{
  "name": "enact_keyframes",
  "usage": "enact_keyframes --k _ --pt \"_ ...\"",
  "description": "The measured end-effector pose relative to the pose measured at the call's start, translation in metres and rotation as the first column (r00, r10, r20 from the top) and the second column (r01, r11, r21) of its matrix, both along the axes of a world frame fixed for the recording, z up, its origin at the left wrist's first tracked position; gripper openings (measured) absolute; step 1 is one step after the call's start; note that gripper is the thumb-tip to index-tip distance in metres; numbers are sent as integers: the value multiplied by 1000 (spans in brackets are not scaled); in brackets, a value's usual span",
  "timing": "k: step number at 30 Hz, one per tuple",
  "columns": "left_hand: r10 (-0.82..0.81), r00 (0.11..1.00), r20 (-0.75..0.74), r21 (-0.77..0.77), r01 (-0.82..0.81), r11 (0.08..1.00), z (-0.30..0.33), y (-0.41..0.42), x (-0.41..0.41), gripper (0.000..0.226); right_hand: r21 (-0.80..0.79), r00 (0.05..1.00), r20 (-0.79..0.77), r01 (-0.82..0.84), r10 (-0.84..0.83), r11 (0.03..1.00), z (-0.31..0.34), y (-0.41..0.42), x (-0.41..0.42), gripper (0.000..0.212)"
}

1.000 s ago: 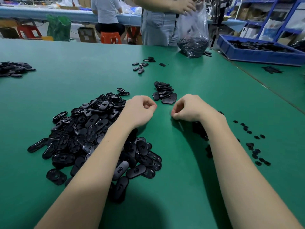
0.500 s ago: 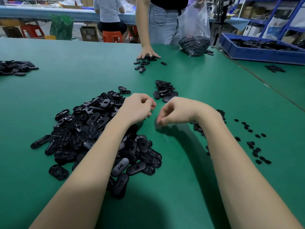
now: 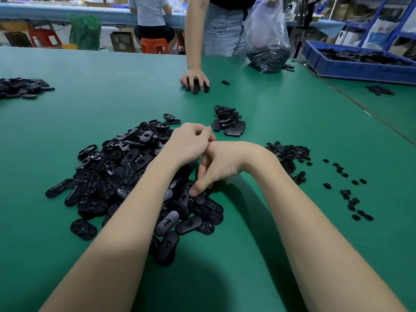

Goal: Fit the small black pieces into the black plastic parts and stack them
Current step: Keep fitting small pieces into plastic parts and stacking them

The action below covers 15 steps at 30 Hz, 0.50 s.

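Note:
A big heap of oval black plastic parts (image 3: 117, 174) lies on the green table, left of centre. Small black pieces (image 3: 289, 155) are heaped and scattered to the right. A short stack of parts (image 3: 229, 124) stands behind my hands. My left hand (image 3: 190, 143) hovers over the heap's far right side with its fingers curled in; nothing shows in it. My right hand (image 3: 221, 164) points down at the heap's right edge, thumb and fingertips pinching a black part (image 3: 199, 198) there. The two hands touch at the knuckles.
Another person stands at the far edge, a hand (image 3: 194, 78) resting on a few parts and a clear bag of parts (image 3: 267, 52) beside them. A blue tray (image 3: 360, 69) sits at the back right, and another heap (image 3: 20, 87) lies far left.
My right hand has swung left and down from beside the small pieces onto the heap's edge. The left hand stayed almost in place. The other person's hand has come down on the table.

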<state>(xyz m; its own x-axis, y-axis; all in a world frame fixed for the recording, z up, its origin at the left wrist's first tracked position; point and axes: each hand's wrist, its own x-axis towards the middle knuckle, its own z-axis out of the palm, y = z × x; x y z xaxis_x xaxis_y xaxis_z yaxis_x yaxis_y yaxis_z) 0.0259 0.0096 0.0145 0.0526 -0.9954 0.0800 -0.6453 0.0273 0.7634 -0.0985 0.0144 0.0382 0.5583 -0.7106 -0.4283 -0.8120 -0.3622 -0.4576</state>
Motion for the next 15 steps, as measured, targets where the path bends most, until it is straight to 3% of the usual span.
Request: enact_keyframes --k 4,9,12,15 --pt "2 1000 6 8 -2 1000 2 2 0 34 -14 999 45 -1 1 1000 1 0 -2 23" --pt "-23 1000 6 5 23 1000 2 2 2 32 86 958 271 73 -94 994 -3 -5 -18 21" --pt "-36 999 11 -3 36 999 3 2 3 29 155 886 421 140 -193 978 -5 -11 -37 19" --pt "-97 990 -100 9 98 995 3 3 0 22 164 772 519 332 -367 929 -7 -19 -54 14"
